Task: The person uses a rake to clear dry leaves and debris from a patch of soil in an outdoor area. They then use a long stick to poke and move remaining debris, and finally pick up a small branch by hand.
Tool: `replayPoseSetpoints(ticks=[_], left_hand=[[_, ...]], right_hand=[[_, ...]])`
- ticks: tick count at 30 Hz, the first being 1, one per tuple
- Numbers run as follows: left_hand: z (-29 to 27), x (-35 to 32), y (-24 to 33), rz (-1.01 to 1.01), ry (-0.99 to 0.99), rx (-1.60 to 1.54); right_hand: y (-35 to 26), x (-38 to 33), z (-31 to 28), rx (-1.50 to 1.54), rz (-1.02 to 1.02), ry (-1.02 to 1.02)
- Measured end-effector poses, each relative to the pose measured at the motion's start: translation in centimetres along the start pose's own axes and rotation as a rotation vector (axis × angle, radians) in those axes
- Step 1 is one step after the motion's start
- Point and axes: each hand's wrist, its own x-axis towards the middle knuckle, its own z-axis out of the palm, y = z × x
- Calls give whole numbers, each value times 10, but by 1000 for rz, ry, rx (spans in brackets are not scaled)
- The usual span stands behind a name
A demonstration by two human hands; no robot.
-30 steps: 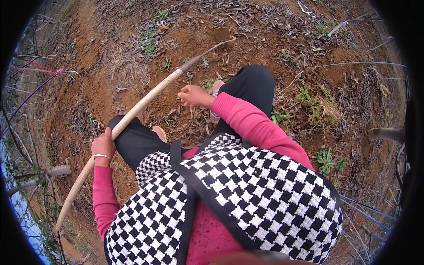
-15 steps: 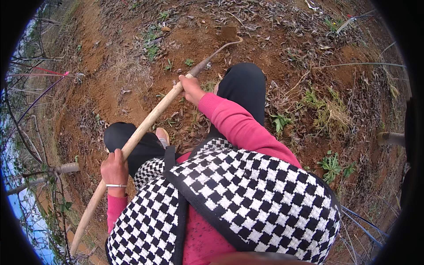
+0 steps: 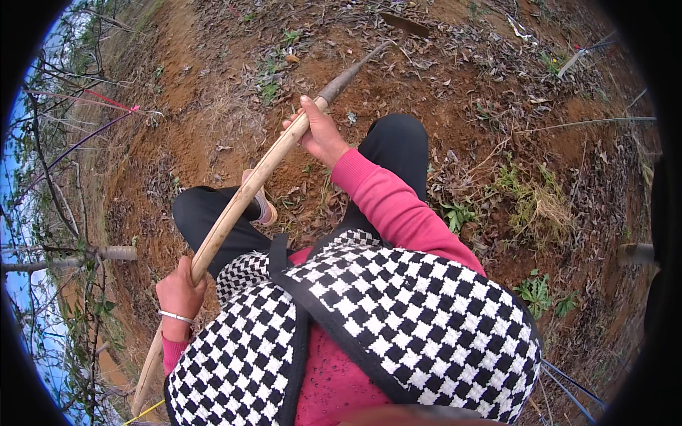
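Note:
A long-handled hoe slants across the view from lower left to upper right. My left hand, with a pale bangle at the wrist, is wrapped round the wooden handle near its rear part. Farther up, close to the dark metal socket, my right hand grips the same handle. The flat hoe blade shows at the top, over ground strewn with dry leaves; whether it touches the soil I cannot tell. Below the shaft are my bent legs in dark trousers and one pinkish shoe.
Reddish soil with dead leaves and small weeds spreads ahead. A dry grass clump and a leafy weed grow at the right. Leafy branches and a pink-knotted string stand at the left; blue cords run at lower right.
The hoe's head has moved up and slightly right, and its blade has turned from facing me to lying nearly edge-on. My right hand has risen a little; my left hand has dropped slightly.

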Motion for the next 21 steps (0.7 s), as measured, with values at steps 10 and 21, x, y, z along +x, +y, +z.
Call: replayPoseSetpoints(ticks=[10,21], left_hand=[[31,50,-25,158,-34,95],[101,57,-20,95,-187,-144]], right_hand=[[65,-14,-50,-477,498,165],[107,0,-70,-519,503,434]])
